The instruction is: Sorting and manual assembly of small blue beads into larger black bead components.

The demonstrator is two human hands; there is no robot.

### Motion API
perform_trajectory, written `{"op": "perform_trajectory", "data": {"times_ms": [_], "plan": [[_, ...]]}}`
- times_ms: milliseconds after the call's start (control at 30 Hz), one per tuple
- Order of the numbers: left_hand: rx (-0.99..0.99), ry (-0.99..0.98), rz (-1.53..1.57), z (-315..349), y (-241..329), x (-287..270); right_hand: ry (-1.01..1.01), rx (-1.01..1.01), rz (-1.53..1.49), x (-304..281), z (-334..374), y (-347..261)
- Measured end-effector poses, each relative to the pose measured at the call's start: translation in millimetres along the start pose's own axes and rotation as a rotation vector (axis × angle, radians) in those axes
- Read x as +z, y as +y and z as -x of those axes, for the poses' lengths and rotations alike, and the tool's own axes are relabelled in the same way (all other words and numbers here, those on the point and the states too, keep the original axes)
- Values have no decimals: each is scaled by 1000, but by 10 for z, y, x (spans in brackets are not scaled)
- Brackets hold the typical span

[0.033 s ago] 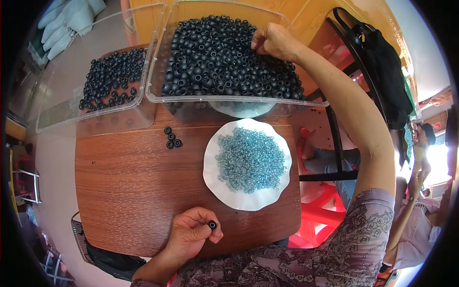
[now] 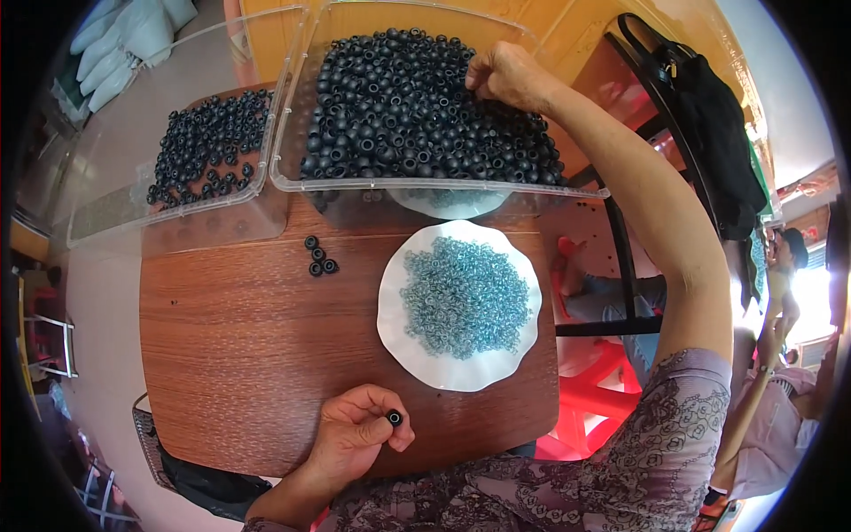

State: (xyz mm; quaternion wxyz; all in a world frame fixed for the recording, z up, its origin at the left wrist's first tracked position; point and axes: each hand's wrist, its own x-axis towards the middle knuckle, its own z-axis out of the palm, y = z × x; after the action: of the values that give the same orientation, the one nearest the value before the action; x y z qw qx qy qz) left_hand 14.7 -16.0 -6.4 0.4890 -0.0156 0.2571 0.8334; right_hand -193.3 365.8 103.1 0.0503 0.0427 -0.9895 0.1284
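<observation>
Near the front edge of the table my left hand (image 2: 359, 432) pinches a small black hollow ball (image 2: 394, 417), its round opening facing up. At the far right of a large clear plastic bin (image 2: 425, 184) my right hand (image 2: 510, 75) reaches down, fingers pressed together, to a heap of the same black hollow balls (image 2: 399, 106). Whatever its fingertips hold is hidden. Between the hands stands a white wavy-rimmed plate (image 2: 394, 341) piled with small clear bluish rings (image 2: 465, 297). Several loose black balls (image 2: 317, 255) lie left of the plate.
A second clear bin (image 2: 168, 217) on the left holds fewer black balls. A dark bag (image 2: 718, 133) hangs at the right, above a red stool (image 2: 598, 390). Another person (image 2: 771, 417) is at the far right. White sacks (image 2: 133, 40) lie on the floor at the back left.
</observation>
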Motion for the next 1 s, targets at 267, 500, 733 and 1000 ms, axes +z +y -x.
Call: {"op": "perform_trajectory", "data": {"times_ms": [267,500,733,1000], "plan": [[28,26,-87,2,-12,10,62,65,-16,1,-120,-8],[33,20,-75,-4,-16,-7,-252,9,-364,229,-56,-261],[24,37,-55,-12,-12,22,-535,6,-422,166,186,-586],[8,50,-61,17,-21,1,-632,22,195,-454,505,-351]]}}
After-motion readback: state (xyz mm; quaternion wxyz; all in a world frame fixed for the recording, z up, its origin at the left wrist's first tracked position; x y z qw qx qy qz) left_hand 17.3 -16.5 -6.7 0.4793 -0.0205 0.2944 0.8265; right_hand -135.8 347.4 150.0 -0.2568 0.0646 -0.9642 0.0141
